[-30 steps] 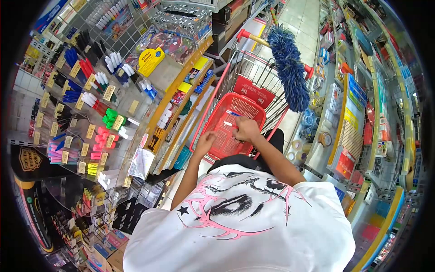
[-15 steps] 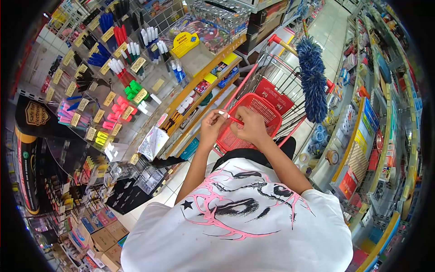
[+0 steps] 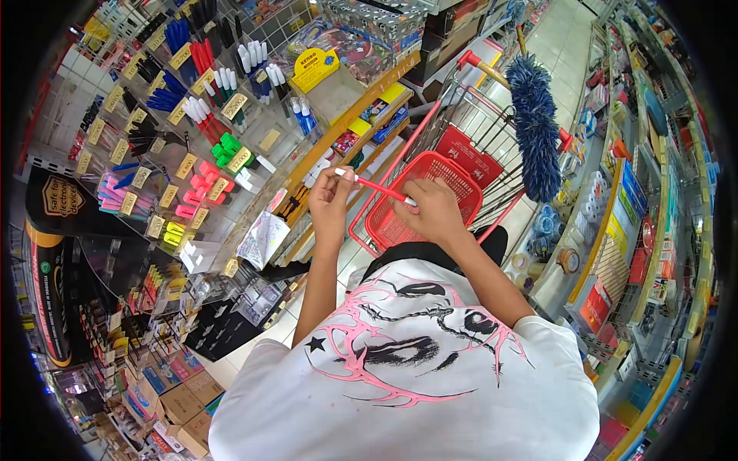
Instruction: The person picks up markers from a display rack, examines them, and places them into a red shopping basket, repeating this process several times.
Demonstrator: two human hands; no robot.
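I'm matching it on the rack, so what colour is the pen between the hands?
The pen is red with white ends, clearest in the head view.

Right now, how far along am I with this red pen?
Already done: the red pen is off the rack, and the basket sits in the trolley. In hand: your left hand pinches one white end, your right hand is at the other. Left, probably: finishing with the pen and putting it somewhere, since it isn't down yet. I can't tell whether it's capped.
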